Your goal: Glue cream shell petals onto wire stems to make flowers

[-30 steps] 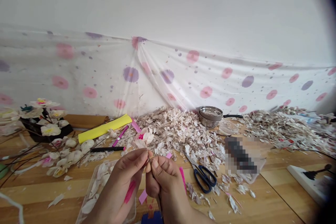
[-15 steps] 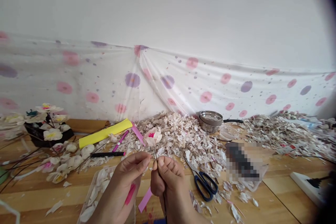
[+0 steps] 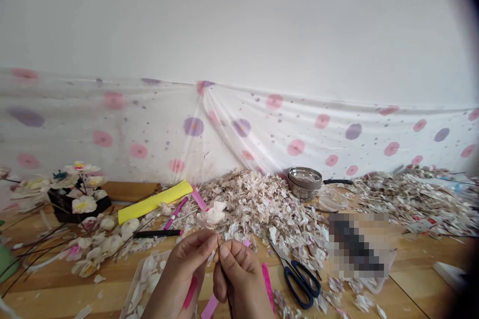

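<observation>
A small cream paper flower [image 3: 213,215] stands on a thin wire stem just above my fingers. My left hand [image 3: 187,274] and my right hand [image 3: 239,279] meet at the bottom centre, fingertips pinched together on the stem below the bloom. A pink paper strip [image 3: 190,291] lies against my left palm. Another pink strip [image 3: 268,281] sits beside my right hand. The lower stem is hidden behind my right hand.
A heap of pale petal scraps [image 3: 258,204] covers the wooden floor behind my hands. Black-handled scissors [image 3: 297,276] lie to the right, a steel bowl [image 3: 304,181] farther back. At left are a yellow roll [image 3: 155,201], a black pen [image 3: 155,234], finished flowers [image 3: 80,194] and a clear tray [image 3: 144,281].
The view tilted upward, so my hands sit lower in frame. The flower turned between my fingers; its pink centre no longer shows.
</observation>
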`<act>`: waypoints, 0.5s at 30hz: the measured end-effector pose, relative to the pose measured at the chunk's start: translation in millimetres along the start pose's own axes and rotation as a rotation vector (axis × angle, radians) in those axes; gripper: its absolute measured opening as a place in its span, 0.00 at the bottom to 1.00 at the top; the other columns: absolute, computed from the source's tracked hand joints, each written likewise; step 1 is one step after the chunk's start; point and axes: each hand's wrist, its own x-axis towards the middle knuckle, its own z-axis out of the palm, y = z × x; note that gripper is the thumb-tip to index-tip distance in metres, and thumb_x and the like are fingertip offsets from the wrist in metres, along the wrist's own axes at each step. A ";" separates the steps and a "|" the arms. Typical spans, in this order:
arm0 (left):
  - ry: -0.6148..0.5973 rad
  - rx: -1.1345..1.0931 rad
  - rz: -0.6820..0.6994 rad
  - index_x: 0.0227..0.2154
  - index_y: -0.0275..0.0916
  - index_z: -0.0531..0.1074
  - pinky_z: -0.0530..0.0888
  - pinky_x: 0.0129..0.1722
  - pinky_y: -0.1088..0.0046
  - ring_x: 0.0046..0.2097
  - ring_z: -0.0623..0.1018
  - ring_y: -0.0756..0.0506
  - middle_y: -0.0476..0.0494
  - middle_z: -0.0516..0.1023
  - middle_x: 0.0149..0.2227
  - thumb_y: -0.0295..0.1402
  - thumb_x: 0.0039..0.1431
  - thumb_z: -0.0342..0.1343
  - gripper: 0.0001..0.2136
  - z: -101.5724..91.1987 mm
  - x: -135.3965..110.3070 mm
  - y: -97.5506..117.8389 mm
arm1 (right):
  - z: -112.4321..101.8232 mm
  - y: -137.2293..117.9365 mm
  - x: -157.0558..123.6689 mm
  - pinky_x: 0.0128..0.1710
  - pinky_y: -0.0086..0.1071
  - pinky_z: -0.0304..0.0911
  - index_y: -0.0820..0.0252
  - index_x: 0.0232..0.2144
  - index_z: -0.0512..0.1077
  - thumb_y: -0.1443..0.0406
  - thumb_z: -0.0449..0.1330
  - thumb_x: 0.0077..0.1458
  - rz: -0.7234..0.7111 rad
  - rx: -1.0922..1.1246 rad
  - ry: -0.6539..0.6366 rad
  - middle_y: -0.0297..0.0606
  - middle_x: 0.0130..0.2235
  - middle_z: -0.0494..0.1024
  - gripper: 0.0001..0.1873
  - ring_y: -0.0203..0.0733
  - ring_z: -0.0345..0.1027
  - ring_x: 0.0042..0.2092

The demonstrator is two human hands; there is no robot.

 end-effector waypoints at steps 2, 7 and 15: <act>0.000 -0.005 0.003 0.22 0.37 0.79 0.72 0.32 0.80 0.30 0.72 0.50 0.48 0.75 0.23 0.36 0.31 0.74 0.14 0.0 2.5 0.0 | -4.4 6.0 2.7 0.14 0.22 0.39 0.62 0.25 0.67 0.46 0.62 0.50 0.005 -0.017 -0.020 0.24 0.11 0.61 0.24 0.25 0.44 0.13; -0.016 -0.031 0.023 0.21 0.38 0.78 0.71 0.31 0.79 0.28 0.70 0.51 0.50 0.72 0.21 0.36 0.33 0.74 0.13 -5.8 10.7 -1.6 | -9.4 13.5 7.7 0.14 0.22 0.39 0.61 0.27 0.66 0.42 0.62 0.46 0.023 -0.045 -0.033 0.24 0.11 0.61 0.27 0.25 0.43 0.12; 0.013 -0.006 0.023 0.22 0.37 0.78 0.71 0.32 0.79 0.30 0.70 0.51 0.50 0.73 0.23 0.37 0.33 0.74 0.13 -6.7 8.1 1.7 | -7.9 7.5 4.2 0.16 0.23 0.44 0.59 0.26 0.63 0.43 0.64 0.45 0.039 -0.118 -0.030 0.24 0.13 0.63 0.27 0.26 0.47 0.14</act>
